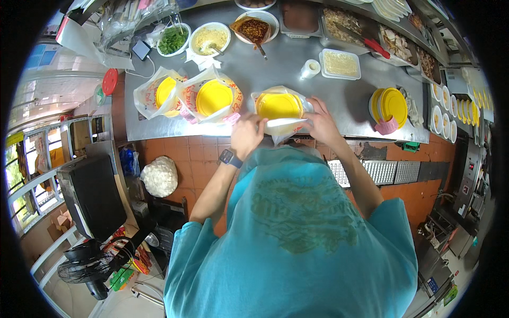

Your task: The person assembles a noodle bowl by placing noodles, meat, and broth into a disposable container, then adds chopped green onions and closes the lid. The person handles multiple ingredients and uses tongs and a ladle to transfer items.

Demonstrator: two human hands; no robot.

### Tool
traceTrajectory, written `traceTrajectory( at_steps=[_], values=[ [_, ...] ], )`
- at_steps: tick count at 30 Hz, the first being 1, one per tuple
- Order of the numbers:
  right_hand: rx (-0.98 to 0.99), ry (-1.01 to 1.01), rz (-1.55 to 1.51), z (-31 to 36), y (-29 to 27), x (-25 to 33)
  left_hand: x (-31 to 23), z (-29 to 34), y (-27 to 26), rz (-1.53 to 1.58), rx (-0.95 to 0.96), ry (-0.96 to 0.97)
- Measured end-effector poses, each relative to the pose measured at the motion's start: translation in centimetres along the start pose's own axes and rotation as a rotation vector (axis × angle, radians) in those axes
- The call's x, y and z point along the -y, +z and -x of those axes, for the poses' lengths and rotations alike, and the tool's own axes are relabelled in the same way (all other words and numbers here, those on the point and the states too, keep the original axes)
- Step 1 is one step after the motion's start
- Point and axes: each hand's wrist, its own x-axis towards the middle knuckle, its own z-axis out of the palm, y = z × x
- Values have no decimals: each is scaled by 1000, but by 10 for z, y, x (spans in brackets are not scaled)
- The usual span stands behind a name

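In front of me at the counter's near edge is a thin plastic bag [286,127] with a round yellow lid [279,106] showing in its mouth. My left hand [247,137], with a watch on its wrist, is closed on the near left edge of this bag. My right hand [322,123] grips the bag's right side, thumb near the body and fingers along the rim. Both fingertips are partly hidden by the plastic. Left of them stand two similar printed bags, a nearer one [236,96] and a farther one [144,99], each around a yellow lid.
Yellow lids [393,106] are stacked on the right, with a pink item [386,126] against them. Along the back sit bowls of chopped greens [173,40], pale minced food [209,38] and chili sauce [254,29]. A clear tub [340,64] and white roll [310,69] stand nearer.
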Motion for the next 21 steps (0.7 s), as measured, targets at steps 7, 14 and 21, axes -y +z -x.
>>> traceTrajectory(
  at_steps=[7,14,21],
  values=[
    [-48,505,-82,-52,22,-17,-1,-59,33,-283,114,-319],
    [15,383,-31,-14,-7,-3,4,-49,9,-100,-190,-56],
    [-49,253,-217,-33,-23,15,9,-55,7,-141,-197,-67]
  ],
)
